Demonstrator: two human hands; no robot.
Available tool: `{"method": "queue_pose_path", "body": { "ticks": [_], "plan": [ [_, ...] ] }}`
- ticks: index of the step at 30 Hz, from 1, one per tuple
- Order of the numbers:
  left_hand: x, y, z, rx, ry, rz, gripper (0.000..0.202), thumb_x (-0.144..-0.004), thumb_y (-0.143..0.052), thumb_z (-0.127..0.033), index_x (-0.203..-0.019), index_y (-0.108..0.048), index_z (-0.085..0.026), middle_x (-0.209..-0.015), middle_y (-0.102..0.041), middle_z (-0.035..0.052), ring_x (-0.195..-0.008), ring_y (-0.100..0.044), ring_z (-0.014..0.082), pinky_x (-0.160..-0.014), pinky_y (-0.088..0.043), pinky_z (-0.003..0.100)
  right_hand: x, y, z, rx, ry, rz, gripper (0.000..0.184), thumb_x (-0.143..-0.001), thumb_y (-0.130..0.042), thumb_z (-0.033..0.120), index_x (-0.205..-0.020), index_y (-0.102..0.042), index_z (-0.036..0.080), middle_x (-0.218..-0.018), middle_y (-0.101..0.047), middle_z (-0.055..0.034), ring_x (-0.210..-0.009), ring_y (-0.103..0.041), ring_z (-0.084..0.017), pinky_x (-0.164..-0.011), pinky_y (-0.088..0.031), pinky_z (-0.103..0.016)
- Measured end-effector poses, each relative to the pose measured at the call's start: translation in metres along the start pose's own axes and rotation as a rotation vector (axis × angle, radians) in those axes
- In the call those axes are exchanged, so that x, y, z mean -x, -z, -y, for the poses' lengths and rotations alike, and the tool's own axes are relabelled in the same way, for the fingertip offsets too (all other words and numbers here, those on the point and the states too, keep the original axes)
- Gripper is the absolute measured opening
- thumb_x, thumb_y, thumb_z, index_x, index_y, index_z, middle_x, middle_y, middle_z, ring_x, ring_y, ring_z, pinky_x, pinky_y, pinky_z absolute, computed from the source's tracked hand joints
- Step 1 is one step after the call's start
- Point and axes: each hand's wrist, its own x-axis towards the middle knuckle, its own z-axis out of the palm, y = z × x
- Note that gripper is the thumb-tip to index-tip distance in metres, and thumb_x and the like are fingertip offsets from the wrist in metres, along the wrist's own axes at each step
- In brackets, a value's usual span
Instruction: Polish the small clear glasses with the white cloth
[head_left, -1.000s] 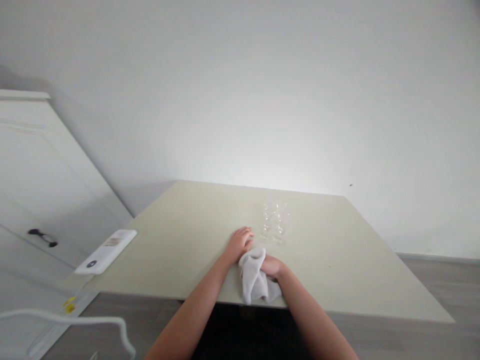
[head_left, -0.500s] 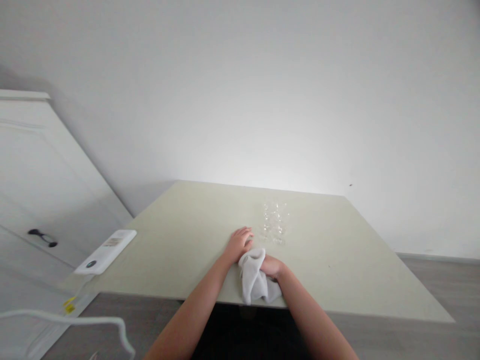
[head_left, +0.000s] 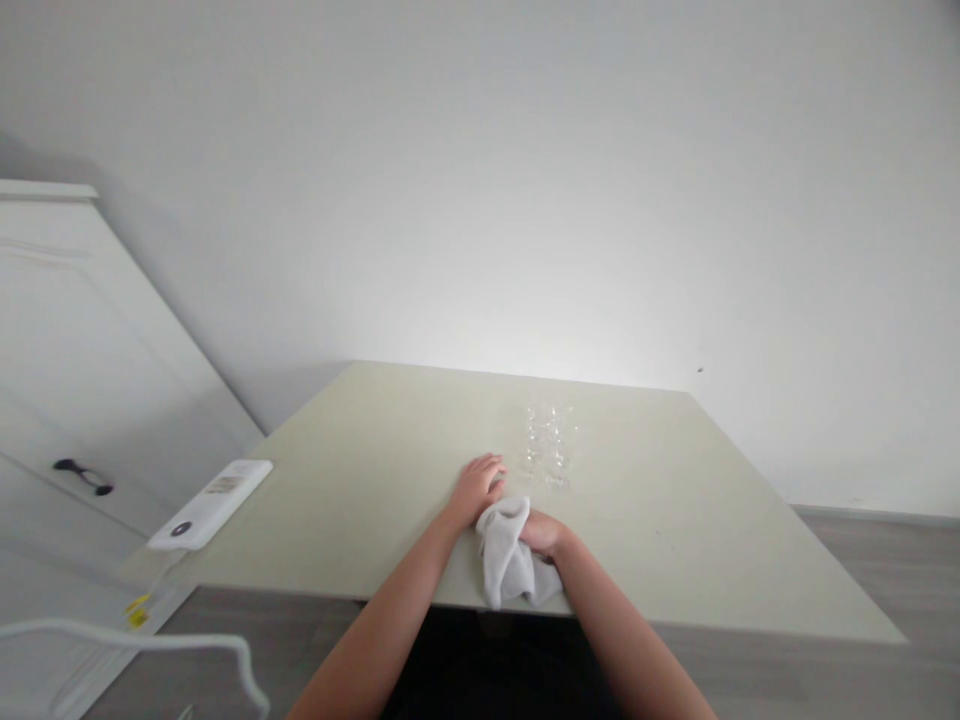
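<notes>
My left hand [head_left: 478, 486] lies on the pale table [head_left: 375, 450] with its fingers stretched out and nothing in them. Close by on the right, my right hand [head_left: 541, 532] has a crumpled whitish cloth [head_left: 510, 555]. The cloth covers its fingers and drapes down toward the table's front edge. Just beyond both hands stands a small group of clear glasses [head_left: 555, 440], hard to make out against the tabletop. Neither hand touches them.
A white power strip or similar device [head_left: 214, 503] with a cable rests at the table's left edge. Further left is a white cabinet [head_left: 90, 350] with a dark handle [head_left: 84, 477]. A thick white cable [head_left: 150, 640] crosses the lower left. Behind the table rises a wall [head_left: 480, 180].
</notes>
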Motion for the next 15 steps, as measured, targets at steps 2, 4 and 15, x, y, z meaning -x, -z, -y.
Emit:
{"method": "queue_pose_path", "body": {
  "ticks": [2, 4, 15],
  "plan": [
    [-0.0002, -0.0002, 0.0002, -0.002, 0.005, 0.004, 0.027, -0.081, -0.055, -0.02, -0.106, -0.064, -0.019, -0.132, -0.058, 0.0086, -0.128, -0.048, 0.0237, -0.111, -0.034, 0.042, -0.0006, -0.0002, -0.0017, -0.012, -0.002, -0.005, 0.04, -0.068, -0.071, 0.045, -0.094, -0.069, 0.015, -0.084, -0.067, -0.0048, -0.086, -0.06, -0.021, -0.084, -0.049, -0.035],
    [-0.0004, -0.0004, 0.0005, -0.003, 0.007, 0.008, 0.027, -0.081, -0.055, -0.02, -0.106, -0.064, -0.02, -0.132, -0.058, 0.0086, -0.127, -0.048, 0.0236, -0.111, -0.034, 0.042, -0.0011, -0.0003, -0.003, -0.013, 0.003, -0.008, 0.04, -0.067, -0.071, 0.046, -0.094, -0.069, 0.015, -0.083, -0.066, -0.0037, -0.085, -0.059, -0.021, -0.084, -0.048, -0.034],
    [-0.0004, -0.0016, 0.0022, 0.003, -0.007, -0.005, 0.026, -0.081, -0.055, -0.021, -0.106, -0.065, -0.02, -0.131, -0.059, 0.0085, -0.127, -0.049, 0.0234, -0.111, -0.034, 0.042, 0.0029, -0.003, 0.0059, -0.029, -0.011, -0.024, 0.037, -0.066, -0.071, 0.046, -0.089, -0.07, 0.016, -0.081, -0.066, -0.0041, -0.087, -0.059, -0.022, -0.083, -0.049, -0.034]
  ]
}}
